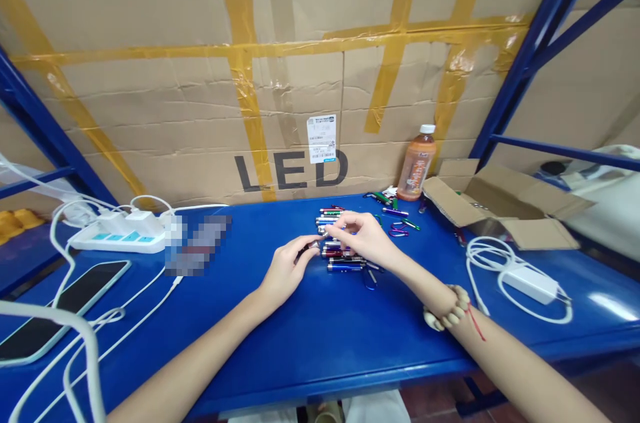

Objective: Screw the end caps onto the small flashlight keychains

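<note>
Several small metal cylinders, like mini flashlights (pixel 344 267), lie in a stacked row on the blue table, in red, green, silver, black and blue. My left hand (pixel 286 269) is at the left end of the row, fingers curled and closed on something small, mostly hidden. Just above the row, my right hand (pixel 367 239) pinches thumb and fingers together beside the left fingertips; what it holds is too small to make out. Loose carabiner clips (pixel 400 229) and another blue cylinder (pixel 395 211) lie behind my right hand.
An orange drink bottle (pixel 416 166) stands at the back, beside an open cardboard box (pixel 530 209). A white charger (pixel 530 283) with coiled cable lies on the right. At left are a power strip (pixel 120 236), a phone (pixel 85 296) and loose white cables. A large carton (pixel 175 123) forms the back.
</note>
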`<control>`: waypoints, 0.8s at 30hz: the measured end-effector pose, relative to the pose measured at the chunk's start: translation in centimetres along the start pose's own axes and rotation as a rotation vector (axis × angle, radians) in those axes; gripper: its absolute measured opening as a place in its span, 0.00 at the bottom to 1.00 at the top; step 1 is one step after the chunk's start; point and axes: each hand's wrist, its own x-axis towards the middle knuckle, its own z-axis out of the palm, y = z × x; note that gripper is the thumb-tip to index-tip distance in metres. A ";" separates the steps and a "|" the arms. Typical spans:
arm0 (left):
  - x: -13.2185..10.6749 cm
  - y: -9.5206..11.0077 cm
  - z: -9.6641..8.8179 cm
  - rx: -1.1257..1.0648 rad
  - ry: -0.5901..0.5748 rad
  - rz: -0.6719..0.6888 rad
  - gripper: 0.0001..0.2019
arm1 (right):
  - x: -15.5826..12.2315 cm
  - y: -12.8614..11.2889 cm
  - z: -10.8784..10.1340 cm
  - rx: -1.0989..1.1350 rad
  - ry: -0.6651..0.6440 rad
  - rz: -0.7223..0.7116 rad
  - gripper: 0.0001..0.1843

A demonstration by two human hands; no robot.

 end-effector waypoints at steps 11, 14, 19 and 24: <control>0.1 -0.7 -1.0 0.131 -0.090 -0.101 0.11 | -1.0 0.9 -9.4 -0.828 0.115 0.400 0.11; -0.2 -0.1 -0.7 0.117 -0.118 -0.100 0.12 | -2.8 1.7 -10.6 -0.744 -0.083 0.480 0.09; -0.4 0.8 0.1 0.013 -0.153 -0.097 0.12 | -3.2 3.3 -14.8 -0.461 -0.194 0.466 0.12; 0.1 0.4 0.5 -0.051 -0.132 -0.135 0.13 | 0.4 5.6 -21.6 -0.917 0.354 0.425 0.18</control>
